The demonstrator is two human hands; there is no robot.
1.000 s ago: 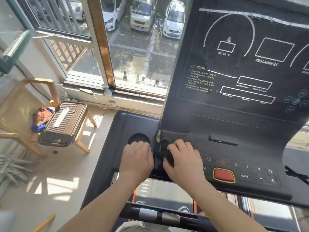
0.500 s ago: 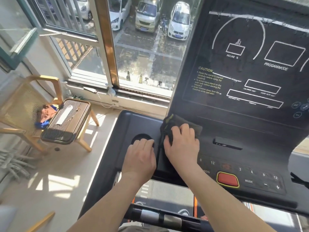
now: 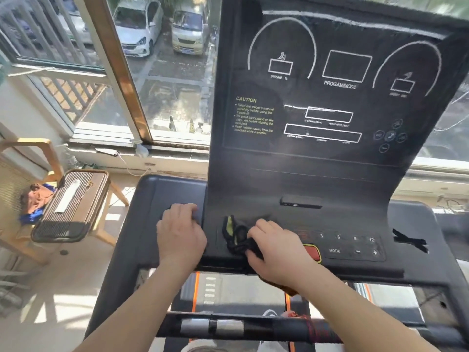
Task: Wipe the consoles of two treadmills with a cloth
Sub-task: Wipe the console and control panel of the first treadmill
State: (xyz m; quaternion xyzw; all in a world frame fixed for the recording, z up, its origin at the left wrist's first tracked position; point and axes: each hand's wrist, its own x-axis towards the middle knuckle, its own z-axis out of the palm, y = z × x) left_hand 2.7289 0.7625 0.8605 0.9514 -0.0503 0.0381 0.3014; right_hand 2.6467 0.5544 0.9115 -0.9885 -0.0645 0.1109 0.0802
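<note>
Head view, right hand (image 3: 278, 251) gripping cloth (image 3: 234, 237), left hand (image 3: 180, 235) on console (image 3: 330, 179)

On the console (image 3: 317, 163) I can read CAUTION, INCLINE %, PROGAMMODE, MODE — and the numbers 3, 6, 9, 12.

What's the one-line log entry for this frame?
step: wipe console | right hand: grips cloth on lower console | left hand: rests on console's left side

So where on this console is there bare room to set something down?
Bare: the band between the slot and the keypad, right of the right hand; also the deck left of the left hand. Crowded around the cloth.
</note>
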